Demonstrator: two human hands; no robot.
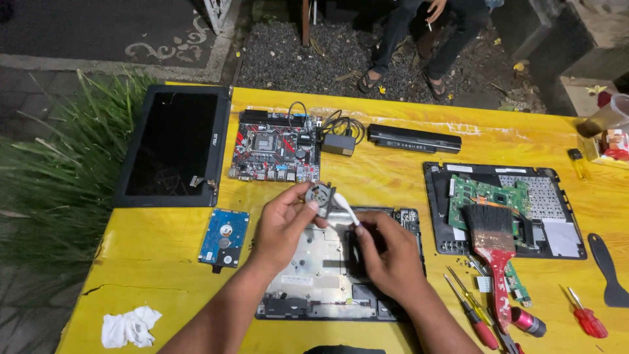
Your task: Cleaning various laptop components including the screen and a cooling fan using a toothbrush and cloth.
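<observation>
- The left hand [280, 223] is pinching a small round cooling fan [321, 195] between thumb and fingertips, holding it up above the far edge of the laptop base [314, 262].
- The right hand [388, 252] is closing its fingers around a white swab-like stick [345, 208], whose far tip is touching the fan's side.
- The laptop base is lying open on the yellow table [164, 275] just beneath both hands, its silver metal plate showing.
- A blue hard drive [225, 237] is resting just left of the base, and a crumpled white tissue [130, 326] is sitting at the near left corner.
- A detached laptop screen [173, 145] is lying at the far left, with a red-and-black motherboard [275, 145], a power adapter [339, 143] and a long black battery [414, 138] lined up to its right.
- Right of the hands, a paintbrush [493, 246] is lying across a keyboard shell [504, 208] holding a green circuit board.
- Red-handled screwdrivers [475, 318] are lying near the brush handle, and a black spatula [607, 269] is sitting at the far right edge.
- Another person's sandalled feet [401, 80] are resting on gravel beyond the table.
</observation>
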